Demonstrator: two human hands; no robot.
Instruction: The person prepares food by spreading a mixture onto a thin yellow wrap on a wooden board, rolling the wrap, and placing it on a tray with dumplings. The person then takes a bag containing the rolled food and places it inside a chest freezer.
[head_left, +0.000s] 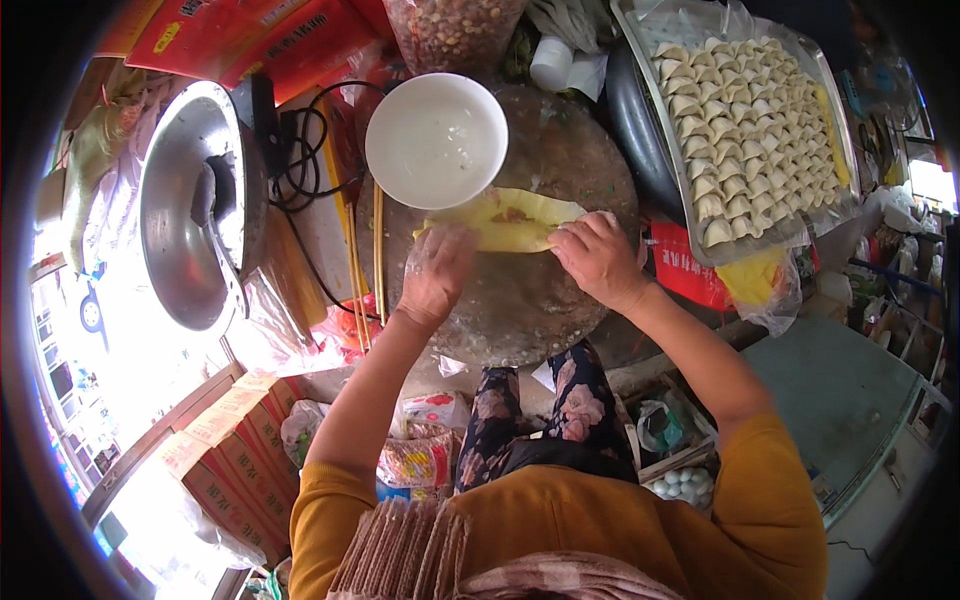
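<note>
A thin, pliable yellow sheet (514, 238) lies across the round wooden board (525, 307), its long side running left to right. Brownish filling (514, 215) shows in its middle, partly covered by a fold of the sheet. At the sheet's left end, my left hand (441, 266) has its fingers curled over the edge; its fingertips are slightly blurred. My right hand (604, 259) pinches the right end between thumb and fingers. Just beyond the sheet stands a white bowl (437, 142), wet inside and overlapping the sheet's far edge in view.
Chopsticks (379, 259) rest at the board's left rim, near a black cable (322, 142). Farther left, a steel basin (169, 240) holds a ladle (217, 232). To the right, a metal tray (697, 232) carries rows of folded dumplings (739, 135) beside a dark rounded vessel (641, 135).
</note>
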